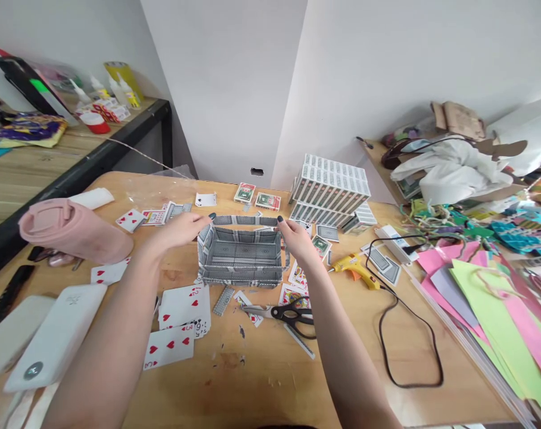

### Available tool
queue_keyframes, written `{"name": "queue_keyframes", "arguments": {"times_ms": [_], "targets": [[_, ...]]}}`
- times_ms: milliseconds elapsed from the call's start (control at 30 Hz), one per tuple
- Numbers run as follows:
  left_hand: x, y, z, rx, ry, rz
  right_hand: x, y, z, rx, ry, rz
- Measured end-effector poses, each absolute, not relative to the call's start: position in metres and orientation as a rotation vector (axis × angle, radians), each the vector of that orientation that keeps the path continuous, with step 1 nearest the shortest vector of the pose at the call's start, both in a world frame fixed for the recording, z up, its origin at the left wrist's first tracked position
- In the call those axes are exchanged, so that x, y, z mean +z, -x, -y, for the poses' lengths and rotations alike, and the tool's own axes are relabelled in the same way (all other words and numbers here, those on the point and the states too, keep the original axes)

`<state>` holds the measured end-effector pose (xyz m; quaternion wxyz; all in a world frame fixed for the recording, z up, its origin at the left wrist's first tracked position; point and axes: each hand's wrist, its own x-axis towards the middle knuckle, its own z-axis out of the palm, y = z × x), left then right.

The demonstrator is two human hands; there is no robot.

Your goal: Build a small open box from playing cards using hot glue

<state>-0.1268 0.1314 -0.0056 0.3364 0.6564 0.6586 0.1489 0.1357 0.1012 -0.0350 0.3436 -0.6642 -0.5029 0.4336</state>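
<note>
A small open-topped box (240,257) made of grey-backed playing cards stands in front of me. A band of folded cards (246,220) runs along its far upper side; I cannot tell whether it is fixed to the box. My left hand (186,227) pinches the band's left end between thumb and fingers. At the right end, my right hand (296,236) grips it the same way. Black-handled scissors (292,312) lie just nearer than the box, over card scraps. Loose heart cards (181,310) spread beside my left forearm.
Stacked card packs (330,187) stand at the back right. A yellow glue gun (357,271) with a looping black cord (382,339) lies right of my arm. On the left are a pink tumbler (74,229) and a white power bank (58,333). Coloured paper (489,316) covers the right side.
</note>
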Motion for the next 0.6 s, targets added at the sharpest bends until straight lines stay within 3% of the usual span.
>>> {"name": "queue_keyframes", "arguments": {"times_ms": [600], "targets": [[-0.0156,0.1177,-0.1242,0.484,-1.760,-1.818,-0.0407,-0.1403,-0.0966,1.248,1.636,1.057]]}}
